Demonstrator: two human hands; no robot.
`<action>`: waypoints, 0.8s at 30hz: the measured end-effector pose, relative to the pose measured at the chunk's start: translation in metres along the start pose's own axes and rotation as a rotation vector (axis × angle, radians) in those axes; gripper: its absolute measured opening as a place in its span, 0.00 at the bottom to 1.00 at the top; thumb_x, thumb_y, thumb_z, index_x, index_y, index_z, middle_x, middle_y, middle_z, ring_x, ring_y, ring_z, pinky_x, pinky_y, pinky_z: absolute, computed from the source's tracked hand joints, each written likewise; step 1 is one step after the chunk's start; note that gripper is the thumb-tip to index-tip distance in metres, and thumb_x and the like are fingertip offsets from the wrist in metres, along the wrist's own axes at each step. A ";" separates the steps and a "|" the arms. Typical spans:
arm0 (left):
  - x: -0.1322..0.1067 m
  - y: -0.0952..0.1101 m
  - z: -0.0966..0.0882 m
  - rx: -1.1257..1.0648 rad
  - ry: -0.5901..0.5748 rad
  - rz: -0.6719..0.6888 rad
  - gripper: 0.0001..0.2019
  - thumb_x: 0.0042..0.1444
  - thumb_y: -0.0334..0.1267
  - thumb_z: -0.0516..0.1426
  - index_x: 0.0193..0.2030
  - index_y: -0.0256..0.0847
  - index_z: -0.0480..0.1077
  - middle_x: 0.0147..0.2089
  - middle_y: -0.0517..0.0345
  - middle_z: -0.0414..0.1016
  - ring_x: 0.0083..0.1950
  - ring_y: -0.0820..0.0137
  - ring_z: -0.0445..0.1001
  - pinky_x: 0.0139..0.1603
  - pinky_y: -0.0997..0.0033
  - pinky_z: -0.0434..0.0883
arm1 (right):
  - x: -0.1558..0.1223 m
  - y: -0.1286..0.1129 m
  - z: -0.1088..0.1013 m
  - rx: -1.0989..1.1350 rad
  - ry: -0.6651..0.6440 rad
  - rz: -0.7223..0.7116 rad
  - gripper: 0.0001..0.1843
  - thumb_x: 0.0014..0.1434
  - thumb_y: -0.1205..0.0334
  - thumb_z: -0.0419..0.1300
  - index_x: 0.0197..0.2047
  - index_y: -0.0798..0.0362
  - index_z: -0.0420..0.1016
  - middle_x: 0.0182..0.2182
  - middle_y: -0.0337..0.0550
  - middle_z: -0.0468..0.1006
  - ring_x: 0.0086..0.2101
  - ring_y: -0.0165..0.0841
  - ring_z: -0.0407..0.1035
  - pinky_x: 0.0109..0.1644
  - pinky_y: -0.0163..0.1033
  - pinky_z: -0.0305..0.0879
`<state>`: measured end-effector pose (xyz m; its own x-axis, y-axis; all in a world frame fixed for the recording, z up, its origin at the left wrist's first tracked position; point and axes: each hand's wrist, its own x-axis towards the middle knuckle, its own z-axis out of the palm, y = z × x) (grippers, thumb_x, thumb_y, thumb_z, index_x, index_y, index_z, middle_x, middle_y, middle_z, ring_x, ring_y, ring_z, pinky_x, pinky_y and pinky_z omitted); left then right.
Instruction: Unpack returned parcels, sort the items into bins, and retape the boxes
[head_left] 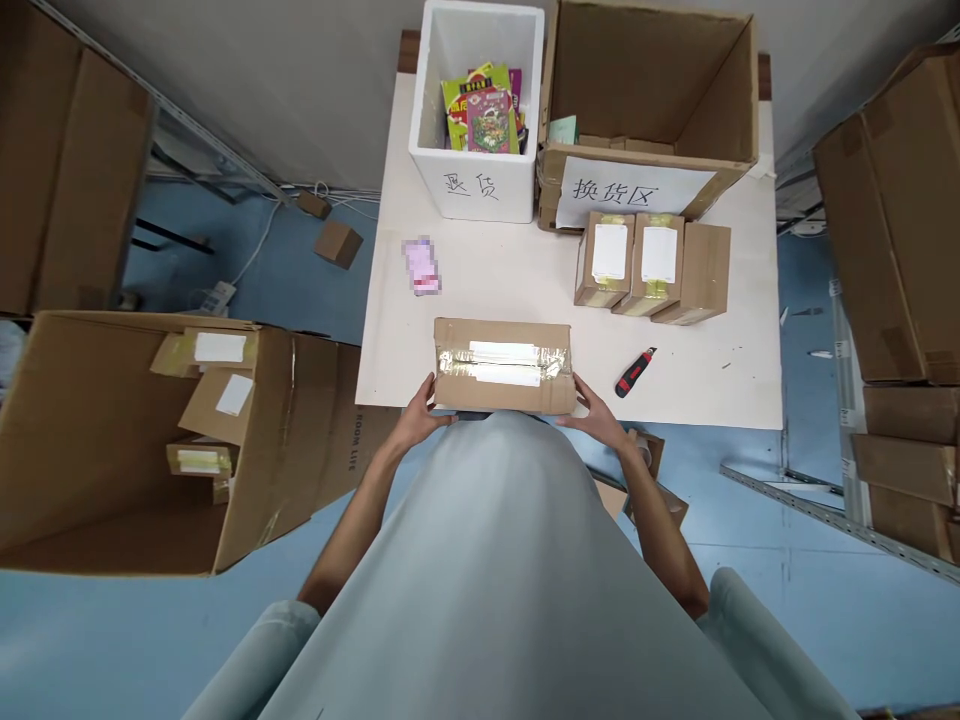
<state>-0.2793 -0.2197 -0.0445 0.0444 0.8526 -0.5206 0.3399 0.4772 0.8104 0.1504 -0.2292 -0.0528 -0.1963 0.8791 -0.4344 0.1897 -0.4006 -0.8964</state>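
Observation:
A brown cardboard box (502,395) sits at the near edge of the white table, with shiny tape along its top seam and a white label split in two strips along that seam. At its left end, my left hand (421,418) grips the near corner. My right hand (596,415) holds the opposite end in the same way, thumb toward me. The top flaps lie flat; the inside is hidden. To the right of the box rests a red and black utility knife (635,372).
Behind stand a white foam bin (480,190) with colourful booklets (487,110) and a large open carton (645,160). Several small boxes (652,265) line its front. A pink blurred item (421,265) lies left. A big carton (277,440) holding parcels is beside the table.

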 end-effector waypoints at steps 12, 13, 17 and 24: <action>0.038 -0.005 0.022 -0.024 0.160 -0.199 0.30 0.36 0.48 0.77 0.47 0.39 0.83 0.52 0.46 0.90 0.62 0.40 0.84 0.70 0.42 0.79 | 0.010 0.030 0.023 -0.076 0.110 0.002 0.44 0.64 0.36 0.72 0.79 0.39 0.74 0.79 0.46 0.72 0.83 0.51 0.55 0.85 0.60 0.57; 0.036 -0.001 0.020 -0.048 0.156 -0.187 0.29 0.37 0.50 0.76 0.47 0.40 0.84 0.52 0.46 0.90 0.63 0.40 0.84 0.71 0.42 0.78 | 0.010 0.027 0.020 -0.070 0.110 -0.005 0.43 0.64 0.36 0.71 0.78 0.39 0.75 0.79 0.46 0.73 0.82 0.51 0.56 0.86 0.61 0.56; 0.023 0.021 0.009 -0.177 0.119 -0.034 0.30 0.47 0.55 0.74 0.56 0.43 0.87 0.67 0.46 0.86 0.76 0.42 0.76 0.81 0.45 0.69 | 0.011 0.002 0.004 -0.017 0.140 -0.037 0.40 0.67 0.34 0.68 0.76 0.42 0.79 0.77 0.45 0.75 0.79 0.51 0.64 0.86 0.60 0.55; 0.029 0.053 0.005 -0.303 0.205 -0.097 0.39 0.53 0.71 0.72 0.57 0.38 0.88 0.61 0.42 0.88 0.69 0.44 0.81 0.71 0.48 0.78 | 0.040 -0.037 -0.002 -0.086 0.357 -0.090 0.38 0.74 0.28 0.58 0.68 0.48 0.85 0.69 0.51 0.84 0.71 0.49 0.73 0.79 0.55 0.67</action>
<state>-0.2555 -0.1707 -0.0183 -0.1740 0.8107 -0.5589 0.0387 0.5728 0.8188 0.1372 -0.1789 -0.0373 0.1294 0.9504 -0.2830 0.2698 -0.3084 -0.9122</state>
